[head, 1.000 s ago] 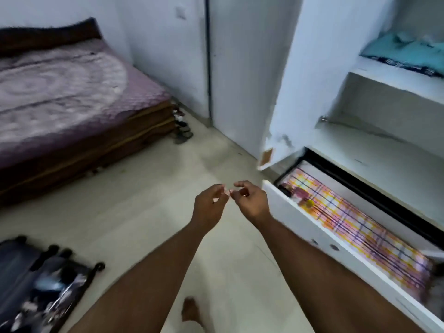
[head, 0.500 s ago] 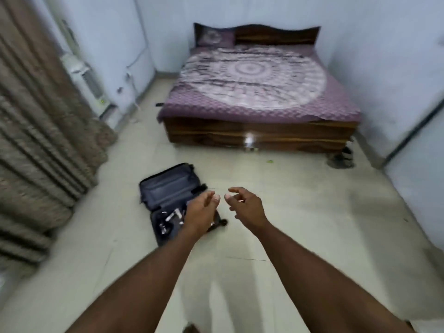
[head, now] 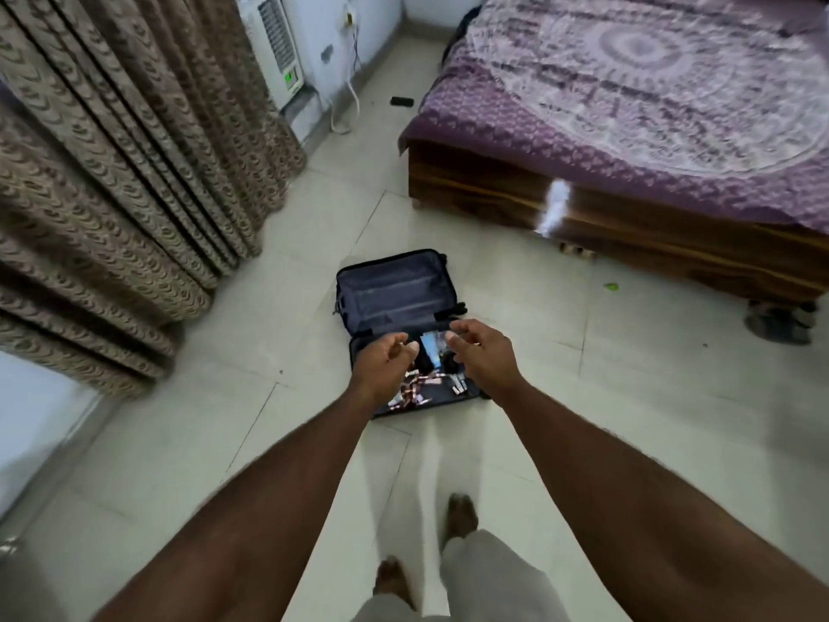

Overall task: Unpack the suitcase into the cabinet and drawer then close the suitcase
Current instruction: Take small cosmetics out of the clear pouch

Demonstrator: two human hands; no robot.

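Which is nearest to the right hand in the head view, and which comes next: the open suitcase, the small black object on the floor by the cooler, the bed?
From the right hand, nearest first:
1. The open suitcase, on the floor directly below the hand.
2. The bed, beyond and to the right.
3. The small black object, far ahead on the floor, near the bed's corner.

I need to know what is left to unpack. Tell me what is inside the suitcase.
The suitcase lies open on the floor. Its far half looks empty. The near half holds small items, some copper-coloured. The left hand and right hand hide part of it.
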